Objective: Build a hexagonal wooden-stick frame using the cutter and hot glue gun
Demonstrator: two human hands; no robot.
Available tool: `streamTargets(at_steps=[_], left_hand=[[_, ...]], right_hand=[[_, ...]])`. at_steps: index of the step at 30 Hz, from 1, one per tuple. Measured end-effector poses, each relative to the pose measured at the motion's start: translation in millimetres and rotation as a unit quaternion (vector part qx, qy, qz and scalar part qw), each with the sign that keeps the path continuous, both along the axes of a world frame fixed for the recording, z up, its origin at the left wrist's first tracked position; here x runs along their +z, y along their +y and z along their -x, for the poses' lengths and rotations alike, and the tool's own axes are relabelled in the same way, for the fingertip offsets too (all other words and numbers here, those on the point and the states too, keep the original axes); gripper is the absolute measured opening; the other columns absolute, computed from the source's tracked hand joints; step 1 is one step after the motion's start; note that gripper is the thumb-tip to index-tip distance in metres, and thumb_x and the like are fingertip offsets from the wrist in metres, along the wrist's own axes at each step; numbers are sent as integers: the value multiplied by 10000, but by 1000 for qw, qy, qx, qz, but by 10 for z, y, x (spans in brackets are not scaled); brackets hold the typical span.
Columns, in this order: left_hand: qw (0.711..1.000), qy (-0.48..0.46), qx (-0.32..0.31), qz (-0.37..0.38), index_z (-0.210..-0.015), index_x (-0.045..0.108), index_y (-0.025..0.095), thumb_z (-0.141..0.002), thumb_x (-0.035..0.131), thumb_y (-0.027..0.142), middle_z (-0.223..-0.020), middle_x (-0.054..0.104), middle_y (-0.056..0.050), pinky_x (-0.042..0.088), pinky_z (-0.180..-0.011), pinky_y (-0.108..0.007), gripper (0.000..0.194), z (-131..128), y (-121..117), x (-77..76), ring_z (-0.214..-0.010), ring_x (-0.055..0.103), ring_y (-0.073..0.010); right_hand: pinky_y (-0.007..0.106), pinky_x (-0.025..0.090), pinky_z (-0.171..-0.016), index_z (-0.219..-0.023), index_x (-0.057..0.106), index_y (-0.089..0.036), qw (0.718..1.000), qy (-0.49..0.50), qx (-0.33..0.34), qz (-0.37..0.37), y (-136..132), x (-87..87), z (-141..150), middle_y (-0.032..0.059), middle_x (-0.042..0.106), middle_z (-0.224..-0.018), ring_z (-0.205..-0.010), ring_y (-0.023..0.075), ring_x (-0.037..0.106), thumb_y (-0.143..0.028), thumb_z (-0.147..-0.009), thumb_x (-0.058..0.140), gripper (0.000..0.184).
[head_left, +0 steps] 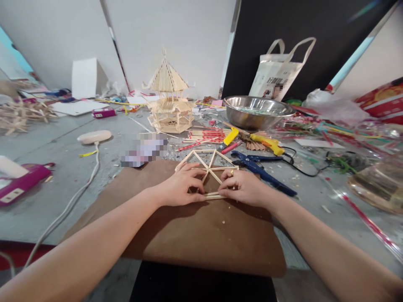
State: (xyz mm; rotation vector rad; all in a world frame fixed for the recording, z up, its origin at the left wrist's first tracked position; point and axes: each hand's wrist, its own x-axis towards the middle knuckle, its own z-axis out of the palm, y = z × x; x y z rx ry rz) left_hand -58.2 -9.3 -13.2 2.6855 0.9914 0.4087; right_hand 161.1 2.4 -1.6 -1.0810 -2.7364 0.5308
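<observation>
On brown paper (201, 226) lies a hexagonal frame of thin wooden sticks (208, 169), with spokes meeting at its middle. Both hands work at the frame's near side. My left hand (179, 184) is closed, thumb and fingers pinching the left part of a pale wooden stick (214, 196) along that near edge. From the other end, my right hand (244, 186), with a ring on one finger, pinches the same edge. Two sticks seem to lie side by side there. The fingers hide the frame's near corners and parts of its left and right sides.
Behind the frame stands a stick-built pagoda model (170, 84). Red-and-white packaged sticks (209, 135), a yellow-handled cutter (231, 137), a yellow glue gun (267, 143) and blue cutting pliers (264, 170) lie close by. A steel bowl (258, 121) stands farther back. A white cable (88, 180) runs left.
</observation>
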Motion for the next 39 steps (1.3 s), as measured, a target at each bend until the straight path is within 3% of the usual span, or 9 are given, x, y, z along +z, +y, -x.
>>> streamTargets(at_steps=[9, 16, 30, 39], left_hand=[[1000, 2, 10, -11, -711, 629, 225, -713, 523, 397, -1172, 476, -26, 195, -958, -479, 202, -11, -14, -7, -1172, 272, -272], [1000, 1, 5, -14, -712, 622, 224, -718, 514, 405, -1166, 477, -20, 204, -956, -467, 211, -10, -10, -14, -1170, 271, -268], [1000, -12, 0, 0, -709, 622, 212, -711, 528, 384, -1163, 479, -28, 191, -967, -460, 195, -9, -13, -1, -1176, 261, -266], [996, -55, 15, 68, -811, 616, 196, -829, 344, 370, -1164, 493, -29, 180, -1011, -364, 323, 45, 34, 32, -1184, 280, -183]], right_hand=[[233, 365, -667, -772, 655, -187, 999, 39, -18, 32, 78, 116, -170, 25, 564, -807, -709, 115, 518, -291, -767, 462, 219], [226, 370, -634, -752, 639, -194, 995, 0, 7, 95, 97, 137, -234, 7, 604, -754, -702, 124, 530, -256, -734, 485, 167], [228, 361, -581, -699, 601, -179, 996, -35, -8, 84, 54, 123, -192, 19, 619, -709, -651, 130, 528, -243, -703, 492, 126], [222, 362, -558, -692, 594, -169, 995, -31, -2, 90, 58, 119, -188, 20, 611, -694, -630, 123, 523, -240, -702, 488, 128]])
